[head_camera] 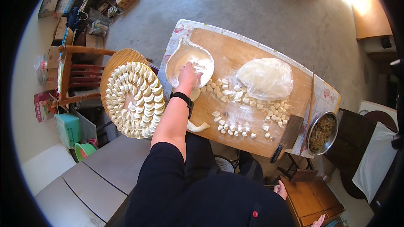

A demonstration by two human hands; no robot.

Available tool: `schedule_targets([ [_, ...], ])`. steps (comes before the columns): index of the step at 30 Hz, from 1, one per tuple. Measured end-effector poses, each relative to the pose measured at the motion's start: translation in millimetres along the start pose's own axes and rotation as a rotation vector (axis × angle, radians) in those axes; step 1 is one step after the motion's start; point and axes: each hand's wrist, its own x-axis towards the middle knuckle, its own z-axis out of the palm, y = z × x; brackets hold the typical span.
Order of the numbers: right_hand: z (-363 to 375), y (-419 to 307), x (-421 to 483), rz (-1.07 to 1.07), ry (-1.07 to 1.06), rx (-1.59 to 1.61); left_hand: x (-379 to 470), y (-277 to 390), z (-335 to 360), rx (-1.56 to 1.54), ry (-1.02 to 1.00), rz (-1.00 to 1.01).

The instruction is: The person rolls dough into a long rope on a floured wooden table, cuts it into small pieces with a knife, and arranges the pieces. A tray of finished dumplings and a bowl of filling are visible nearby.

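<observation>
My left hand [188, 75], with a dark watch on its wrist, reaches down into a pale ladle-shaped bowl [173, 66] of white flour [205, 66]; its fingertips are in or just over the flour. Whether they pinch any is unclear. A flat dough round [195, 94] lies by the bowl, partly under my forearm. Small cut dough pieces [233, 94] are scattered over the floured wooden board [214, 42]. A dough strip [198, 126] rests at the near edge. Past the right side of my dark top shows a partly hidden hand [280, 190]; whether it is my right one I cannot tell.
A plastic-covered dough mass [266, 77], a cleaver [290, 134] and a thin rolling pin [311, 107] lie on the board or its edge. A metal bowl of filling [322, 134] stands right. Left, folded dumplings [148, 99] cover a round tray on a wooden chair [88, 50].
</observation>
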Motion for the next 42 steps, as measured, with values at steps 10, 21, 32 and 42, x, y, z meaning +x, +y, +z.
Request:
schedule_targets([
  [10,-17,-66,19,-0.068,0.011,-0.001,38,-48,32,-0.567,-0.197,-0.118],
  [21,-4,-61,30,-0.098,0.064,0.125,-108,-9,-15,-1.223,-0.614,-0.263],
  [32,6,-15,14,-0.073,0.128,0.185,-234,2,97,-0.747,-0.41,-0.269],
  [42,11,17,8,-0.067,0.173,0.312,-265,122,165,-0.968,-0.613,0.012],
])
